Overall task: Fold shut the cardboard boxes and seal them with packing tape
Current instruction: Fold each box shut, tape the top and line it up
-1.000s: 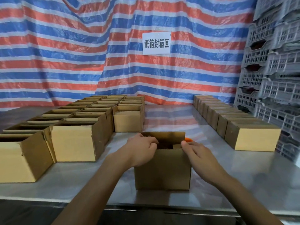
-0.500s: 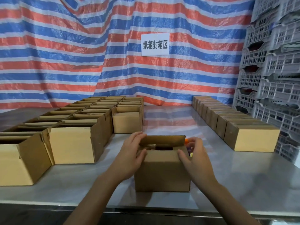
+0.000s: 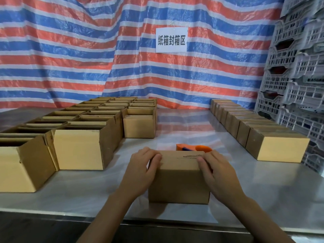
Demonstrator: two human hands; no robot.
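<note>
Squarely, left hand (image 3: 142, 170), right hand (image 3: 218, 173) — straight fingers (image 3: 155, 157) pressing flat atop the box (image 3: 178, 183).

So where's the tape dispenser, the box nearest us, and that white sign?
orange tape dispenser (image 3: 194, 147), head view, on its orange body just behind the box.
nearest cardboard box (image 3: 178, 183), head view, on its bare front face.
white sign (image 3: 171, 40), head view, on its printed middle.
</note>
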